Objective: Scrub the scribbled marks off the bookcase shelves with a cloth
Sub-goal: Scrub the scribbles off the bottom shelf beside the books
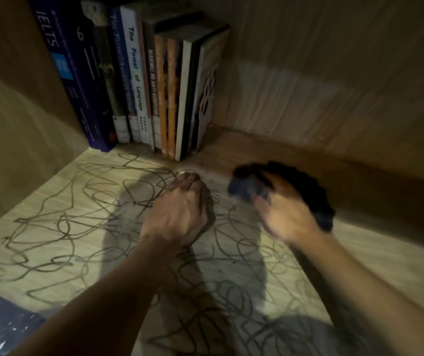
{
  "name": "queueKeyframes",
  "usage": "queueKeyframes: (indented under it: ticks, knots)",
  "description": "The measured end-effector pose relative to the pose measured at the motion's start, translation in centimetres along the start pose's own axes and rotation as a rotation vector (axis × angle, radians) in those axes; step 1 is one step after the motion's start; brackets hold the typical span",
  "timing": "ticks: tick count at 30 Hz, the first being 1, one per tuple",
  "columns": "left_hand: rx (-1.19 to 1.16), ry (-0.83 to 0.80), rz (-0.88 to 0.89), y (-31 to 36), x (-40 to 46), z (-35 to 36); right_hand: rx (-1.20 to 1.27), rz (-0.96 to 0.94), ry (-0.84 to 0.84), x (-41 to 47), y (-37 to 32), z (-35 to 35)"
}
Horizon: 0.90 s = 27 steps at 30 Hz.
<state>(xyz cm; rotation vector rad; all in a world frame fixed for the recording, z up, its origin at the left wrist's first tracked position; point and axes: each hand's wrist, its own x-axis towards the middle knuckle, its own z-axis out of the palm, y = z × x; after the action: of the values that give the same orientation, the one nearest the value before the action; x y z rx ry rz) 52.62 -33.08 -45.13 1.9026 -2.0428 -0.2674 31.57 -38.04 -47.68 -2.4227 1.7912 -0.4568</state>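
Wooden shelf (59, 201), scribbled marks (82, 227) looping across it in front of the row of books (139, 80). My left hand (177, 211) rests on the shelf before the books, presumably as a brace. Just right of it, my blurred right hand (287, 214) grips the dark cloth (252, 187) bunched for scrubbing.

right hand (286, 214) and cloth (295, 186): motion-blurred | left hand (177, 214) fingers: tucked under, hidden

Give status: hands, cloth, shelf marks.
Right hand grips dark cloth, blurred. Left hand rests on shelf, fingers straight. Scribbles cover most of it. Books stand at back.
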Motion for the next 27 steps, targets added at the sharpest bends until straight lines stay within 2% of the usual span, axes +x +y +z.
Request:
queueKeyframes:
  ticks: [1, 3, 5, 7, 9, 12, 14, 15, 17, 18, 19, 21, 23, 24, 26, 27]
  knots:
    - [-0.002, 0.001, 0.007, 0.0, 0.0, 0.0, -0.014, -0.055, -0.018, -1.3, -0.3, -0.3]
    - [-0.007, 0.019, 0.017, -0.2, 0.2, 0.2, -0.010, -0.017, -0.039, 0.1, 3.1, -1.1]
    - [-0.002, 0.030, 0.025, -0.3, 0.3, 0.4, 0.040, 0.222, 0.016, 3.7, 7.3, -2.3]
    - [0.000, 0.036, 0.025, -0.6, 0.4, 0.6, 0.099, 0.357, 0.049, 5.4, 6.9, -2.6]
    - [-0.020, 0.025, 0.015, -0.6, 0.4, 0.6, 0.130, 0.277, 0.004, 2.6, 2.8, -0.5]
    - [-0.022, 0.015, 0.033, -0.3, 0.2, 0.5, 0.230, -0.094, -0.067, -7.9, -5.1, 0.2]
    - [-0.024, 0.030, 0.034, -0.4, 0.2, 0.3, 0.120, -0.246, -0.057, -8.0, -2.8, -0.2]
    - [-0.020, 0.032, 0.031, -0.2, 0.1, 0.2, 0.059, -0.182, -0.057, -6.0, 0.0, -0.5]
    - [0.006, 0.037, 0.027, -0.2, 0.0, 0.0, 0.035, 0.119, -0.061, -0.9, 4.3, -1.9]
    - [0.013, 0.043, 0.020, -0.2, -0.1, 0.0, 0.029, 0.247, -0.093, 0.5, 4.2, -2.0]
    - [0.012, 0.045, 0.011, -0.2, -0.1, 0.1, 0.027, 0.265, -0.056, 0.6, 3.0, -1.6]
    - [0.001, 0.040, 0.007, 0.0, 0.0, 0.2, 0.077, 0.115, 0.004, -3.8, -1.7, -0.3]
    - [0.004, 0.035, 0.006, 0.0, 0.1, 0.2, 0.206, -0.077, -0.106, -10.0, -6.0, -0.8]
    - [0.009, 0.034, 0.006, 0.0, 0.2, 0.2, 0.220, -0.134, -0.174, -11.5, -6.0, -1.3]
    - [0.013, 0.029, -0.004, -0.2, 0.1, 0.3, 0.170, -0.187, -0.163, -9.7, -3.0, -1.6]
    - [0.015, 0.025, -0.008, -0.1, 0.1, 0.3, 0.120, -0.096, -0.142, -7.4, -0.6, -2.1]
